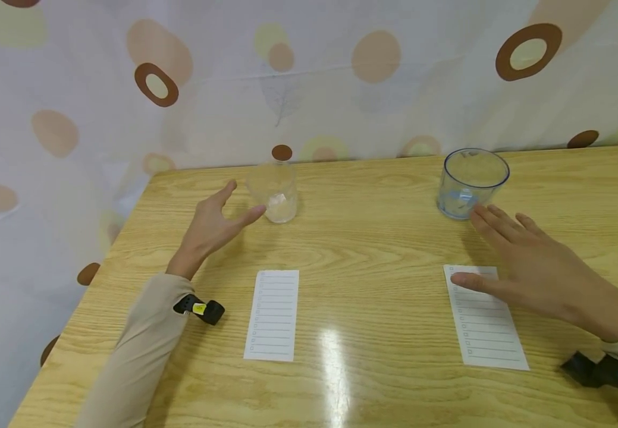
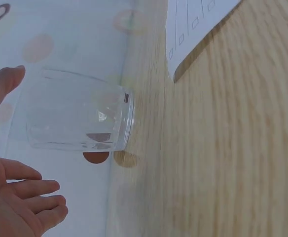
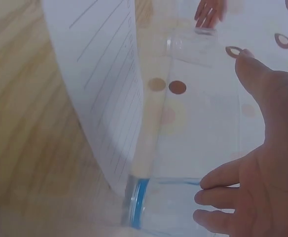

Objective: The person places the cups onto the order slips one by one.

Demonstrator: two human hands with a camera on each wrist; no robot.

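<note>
A clear glass (image 1: 281, 205) stands upright toward the back left of the table. Beside it, my left hand (image 1: 213, 223) is spread with thumb and fingers apart, and in the left wrist view the glass (image 2: 80, 113) shows a gap from the fingers (image 2: 38, 187). At the back right stands a wider clear cup with a blue rim (image 1: 471, 184). My right hand (image 1: 533, 267) reaches toward it with fingers straight, the thumb over a paper slip. In the right wrist view the fingertips overlap the cup (image 3: 171, 205); whether they touch it I cannot tell.
Two lined paper slips with checkboxes lie on the wooden table (image 1: 373, 249): the left slip (image 1: 272, 315) and the right slip (image 1: 491, 333). Behind the table's back edge hangs a white sheet (image 1: 319, 77) patterned with brown circles. Black straps sit on both wrists.
</note>
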